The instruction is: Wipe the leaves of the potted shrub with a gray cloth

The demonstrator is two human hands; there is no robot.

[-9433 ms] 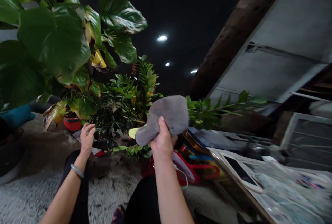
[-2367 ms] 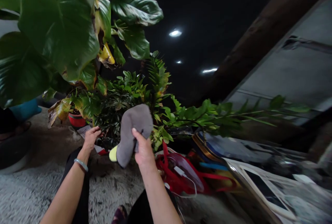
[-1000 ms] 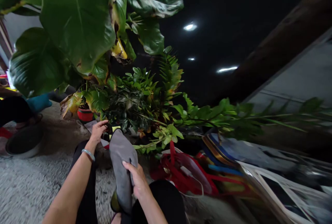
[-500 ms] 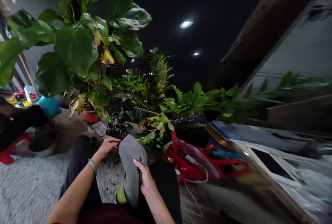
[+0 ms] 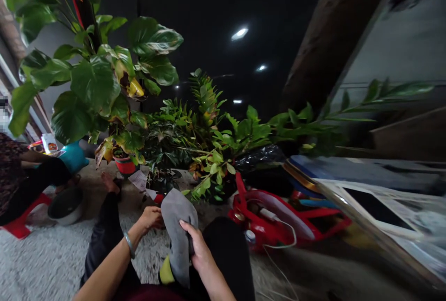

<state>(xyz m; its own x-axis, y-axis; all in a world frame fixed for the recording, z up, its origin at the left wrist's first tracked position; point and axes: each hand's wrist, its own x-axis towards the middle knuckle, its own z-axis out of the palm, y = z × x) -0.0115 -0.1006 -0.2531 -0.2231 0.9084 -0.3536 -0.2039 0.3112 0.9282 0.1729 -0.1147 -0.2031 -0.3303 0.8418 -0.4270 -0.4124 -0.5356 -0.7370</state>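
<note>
My right hand (image 5: 199, 247) grips a grey, sole-shaped fabric piece (image 5: 178, 217), thumb on its face and the other fingers behind it. The piece stands upright over my lap, its rounded end at the top. A yellow-green part (image 5: 166, 271) shows at its lower left, and whether the two are joined is hard to see. Close to the left edge of the grey piece is my left hand (image 5: 151, 218), with a bangle on the wrist. Its fingers are curled together, and what they hold, if anything, is too small to make out.
Potted plants (image 5: 126, 165) line the dark wall ahead. A red bag (image 5: 258, 226) with a white cable lies right of my knee, beside a cluttered table bearing a white-framed tablet (image 5: 379, 208). At left, a person (image 5: 21, 166) sits on a red stool (image 5: 26, 219) near a dark basin (image 5: 66, 206).
The view has shifted, so the plants sit lower in the picture. My left hand's stretched fingers have curled in beside the grey piece. The right hand keeps its grip.
</note>
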